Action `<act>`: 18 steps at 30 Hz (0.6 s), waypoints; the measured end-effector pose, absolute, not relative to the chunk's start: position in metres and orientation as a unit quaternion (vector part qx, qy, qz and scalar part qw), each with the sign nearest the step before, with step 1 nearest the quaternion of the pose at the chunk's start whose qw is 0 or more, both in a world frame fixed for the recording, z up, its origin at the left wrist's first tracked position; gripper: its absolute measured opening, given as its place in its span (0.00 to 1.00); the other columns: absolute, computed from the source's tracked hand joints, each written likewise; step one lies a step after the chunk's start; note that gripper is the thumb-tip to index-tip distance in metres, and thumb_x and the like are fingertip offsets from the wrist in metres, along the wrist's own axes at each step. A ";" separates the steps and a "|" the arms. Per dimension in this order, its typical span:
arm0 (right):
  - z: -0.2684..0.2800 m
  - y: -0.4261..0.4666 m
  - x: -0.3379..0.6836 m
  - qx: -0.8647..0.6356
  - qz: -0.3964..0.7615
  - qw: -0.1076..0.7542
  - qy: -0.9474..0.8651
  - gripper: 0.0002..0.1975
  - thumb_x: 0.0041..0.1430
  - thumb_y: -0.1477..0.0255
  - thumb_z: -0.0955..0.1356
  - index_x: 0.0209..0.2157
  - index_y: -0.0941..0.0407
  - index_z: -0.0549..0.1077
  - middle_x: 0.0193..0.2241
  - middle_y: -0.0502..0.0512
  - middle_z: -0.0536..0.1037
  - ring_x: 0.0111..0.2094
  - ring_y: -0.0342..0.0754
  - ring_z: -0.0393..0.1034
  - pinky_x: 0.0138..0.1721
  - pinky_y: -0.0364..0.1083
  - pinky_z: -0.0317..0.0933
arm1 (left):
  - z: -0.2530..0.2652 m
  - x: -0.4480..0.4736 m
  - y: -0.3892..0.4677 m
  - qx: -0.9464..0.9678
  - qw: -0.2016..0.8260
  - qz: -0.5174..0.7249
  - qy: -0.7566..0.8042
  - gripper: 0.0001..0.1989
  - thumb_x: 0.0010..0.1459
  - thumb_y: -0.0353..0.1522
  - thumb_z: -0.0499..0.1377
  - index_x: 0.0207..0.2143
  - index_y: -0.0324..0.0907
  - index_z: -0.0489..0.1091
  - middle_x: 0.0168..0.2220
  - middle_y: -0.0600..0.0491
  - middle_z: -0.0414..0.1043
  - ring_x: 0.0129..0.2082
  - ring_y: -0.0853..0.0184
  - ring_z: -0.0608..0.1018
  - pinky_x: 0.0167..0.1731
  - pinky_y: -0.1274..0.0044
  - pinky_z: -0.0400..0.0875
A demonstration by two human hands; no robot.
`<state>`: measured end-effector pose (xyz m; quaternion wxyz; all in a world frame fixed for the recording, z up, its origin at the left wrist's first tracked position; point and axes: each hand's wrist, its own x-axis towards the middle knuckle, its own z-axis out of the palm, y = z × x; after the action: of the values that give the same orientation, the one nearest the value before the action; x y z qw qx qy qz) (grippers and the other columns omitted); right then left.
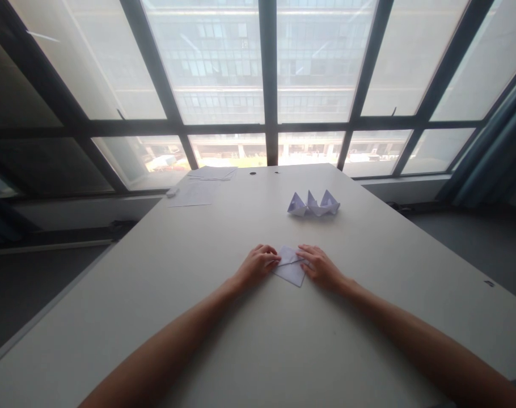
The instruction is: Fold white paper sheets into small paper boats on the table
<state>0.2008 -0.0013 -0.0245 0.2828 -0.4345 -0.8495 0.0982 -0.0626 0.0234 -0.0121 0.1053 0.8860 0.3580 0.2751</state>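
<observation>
Tall windows [226, 62] in dark frames span the far side of the room, and we see a building façade beyond them. Before them stretches a white table [241, 351], narrowing toward the far end; a blue curtain [491, 136] hangs at right. On the table's far left we note flat paper sheets [190, 195]. Our left hand [258, 265] and right hand [321, 269] meet near the table's middle, each lightly grasping one side of a folded paper [292, 273]. Beyond the right hand stand white folded shapes [324, 207] with three raised peaks; we cannot tell how many pieces they form. We judge the folded paper light, thin and easily creased, stiffer where layers overlap and apt to slide on the smooth tabletop; its side edges, pinched or pressed flat, offer the best hold. It lies flat, one corner pointing near and slightly right, its long axis apparently running from far left to near right, though fingers hide both sides. A fold edge crosses its face from left to right.
</observation>
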 end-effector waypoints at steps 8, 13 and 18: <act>-0.024 0.003 0.205 -0.449 0.110 0.355 -0.812 0.09 0.62 0.70 0.67 0.41 0.52 0.80 0.44 0.58 0.78 0.48 0.53 0.70 0.52 0.53 0.63 | -0.009 -0.060 0.023 0.883 0.123 0.277 0.360 0.09 0.62 0.32 0.60 0.41 0.51 0.79 0.42 0.52 0.77 0.42 0.64 0.74 0.46 0.72 0.67; -0.027 0.006 0.208 -0.461 0.104 0.361 -0.804 0.07 0.58 0.66 0.71 0.38 0.51 0.80 0.41 0.56 0.79 0.45 0.54 0.70 0.48 0.52 0.64 | -0.011 -0.060 0.025 0.866 0.148 0.285 0.383 0.14 0.58 0.30 0.62 0.46 0.49 0.77 0.44 0.51 0.77 0.44 0.63 0.74 0.49 0.73 0.66; -0.028 0.007 0.208 -0.456 0.098 0.344 -0.815 0.06 0.58 0.67 0.71 0.37 0.51 0.80 0.41 0.56 0.78 0.45 0.54 0.69 0.48 0.51 0.63 | -0.015 -0.057 0.021 0.845 0.118 0.271 0.447 0.22 0.56 0.29 0.62 0.54 0.47 0.71 0.49 0.49 0.73 0.49 0.59 0.70 0.53 0.69 0.64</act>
<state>0.2075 0.0072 -0.0284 0.3437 -0.4556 -0.8153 0.0982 -0.0566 0.0213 -0.0151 0.1177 0.8446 0.4467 0.2707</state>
